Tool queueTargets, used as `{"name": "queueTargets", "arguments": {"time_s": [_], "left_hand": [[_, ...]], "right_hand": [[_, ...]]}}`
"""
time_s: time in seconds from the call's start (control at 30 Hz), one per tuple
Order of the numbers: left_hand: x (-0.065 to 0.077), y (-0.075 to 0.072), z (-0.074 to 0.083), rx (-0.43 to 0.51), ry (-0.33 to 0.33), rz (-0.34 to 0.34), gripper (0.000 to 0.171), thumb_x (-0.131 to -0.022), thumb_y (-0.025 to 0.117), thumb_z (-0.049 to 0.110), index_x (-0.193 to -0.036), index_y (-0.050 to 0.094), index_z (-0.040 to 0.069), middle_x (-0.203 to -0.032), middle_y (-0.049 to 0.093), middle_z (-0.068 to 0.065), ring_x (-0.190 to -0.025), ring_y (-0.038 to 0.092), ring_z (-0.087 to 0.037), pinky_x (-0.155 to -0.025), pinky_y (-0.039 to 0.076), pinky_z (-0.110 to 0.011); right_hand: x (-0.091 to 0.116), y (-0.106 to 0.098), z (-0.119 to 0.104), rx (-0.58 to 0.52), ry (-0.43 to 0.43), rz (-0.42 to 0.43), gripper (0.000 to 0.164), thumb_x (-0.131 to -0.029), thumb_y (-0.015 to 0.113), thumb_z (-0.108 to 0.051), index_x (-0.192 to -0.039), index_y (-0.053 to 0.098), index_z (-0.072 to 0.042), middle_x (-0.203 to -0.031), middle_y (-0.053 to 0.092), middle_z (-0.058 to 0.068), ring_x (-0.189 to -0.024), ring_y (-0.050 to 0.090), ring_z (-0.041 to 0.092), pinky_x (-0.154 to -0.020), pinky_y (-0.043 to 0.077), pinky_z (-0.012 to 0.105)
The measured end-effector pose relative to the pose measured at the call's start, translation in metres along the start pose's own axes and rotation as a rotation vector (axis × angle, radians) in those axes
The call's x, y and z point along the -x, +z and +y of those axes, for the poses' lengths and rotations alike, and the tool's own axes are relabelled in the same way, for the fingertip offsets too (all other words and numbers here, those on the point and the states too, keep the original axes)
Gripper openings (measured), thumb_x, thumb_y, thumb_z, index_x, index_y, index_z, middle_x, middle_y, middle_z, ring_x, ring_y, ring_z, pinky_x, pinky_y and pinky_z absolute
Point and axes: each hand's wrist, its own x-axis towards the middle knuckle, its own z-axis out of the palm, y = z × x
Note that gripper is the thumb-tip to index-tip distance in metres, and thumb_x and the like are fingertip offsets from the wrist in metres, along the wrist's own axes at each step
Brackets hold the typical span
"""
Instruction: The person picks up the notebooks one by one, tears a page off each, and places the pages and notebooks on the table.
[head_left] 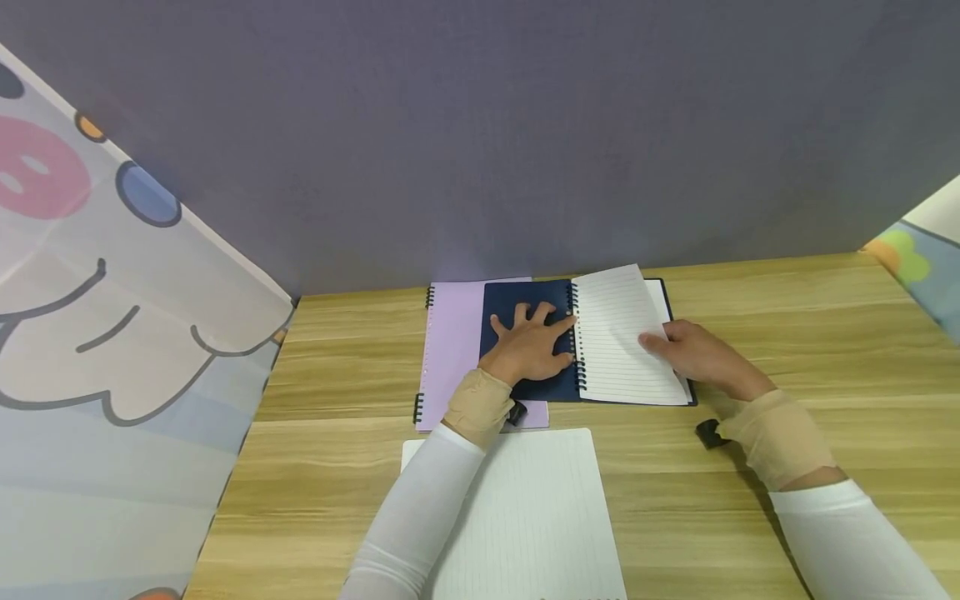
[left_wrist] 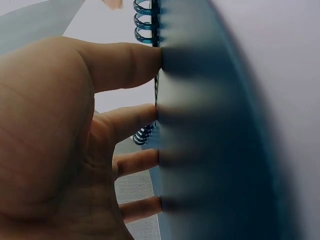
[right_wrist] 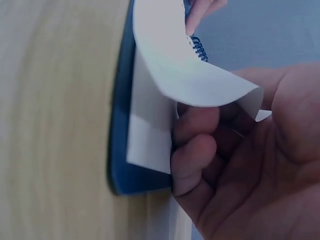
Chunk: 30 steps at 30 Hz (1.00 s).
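Observation:
A ring-bound notebook lies spread on the table, its dark blue cover (head_left: 551, 388) folded out to the left. On that cover my left hand (head_left: 528, 346) presses with spread fingers, thumb and forefinger right beside the black rings (left_wrist: 145, 22). My right hand (head_left: 701, 357) pinches the outer edge of a lined sheet (head_left: 611, 342) between thumb and fingers. In the right wrist view the sheet (right_wrist: 200, 85) curls up over the fingers, above further white pages (right_wrist: 150, 125) and the blue back cover (right_wrist: 132, 181).
Partly under the blue cover lies a lilac ring-bound notebook (head_left: 453, 333). A loose lined pad or sheet (head_left: 536, 508) sits nearer the front, beneath my left forearm. Behind the wooden table (head_left: 787, 333) rises a grey partition (head_left: 480, 142); a printed cloth (head_left: 112, 333) hangs at left.

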Motion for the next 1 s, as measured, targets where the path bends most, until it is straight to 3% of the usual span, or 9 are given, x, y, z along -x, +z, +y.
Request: {"name": "queueTargets", "arguments": {"time_s": [0.33,1.0], "left_hand": [[0.0018,-0.0007,-0.0023,0.019,-0.012,0.019,0.069,-0.087,0.046,0.058,-0.146,0.015,0.039,-0.149,0.015,0.007,-0.134,0.01,-0.03,-0.092,0.009,-0.069],[-0.0005,-0.0023,-0.0012,0.012,-0.013,-0.001,0.066,-0.087,0.044,0.059,-0.145,0.017,0.041,-0.149,0.014,0.007,-0.134,0.008,-0.03,-0.091,0.009,-0.07]], "right_hand": [[-0.001,-0.001,-0.0002,0.056,-0.055,-0.037,0.054,-0.095,0.036,-0.05,-0.106,0.055,0.0,-0.089,0.057,0.006,-0.081,0.052,0.02,-0.073,0.041,0.035],[0.0043,-0.0034,-0.0003,0.079,-0.038,-0.088,0.054,-0.093,0.039,-0.053,-0.104,0.054,-0.003,-0.095,0.056,0.005,-0.087,0.051,0.02,-0.077,0.039,0.035]]}}
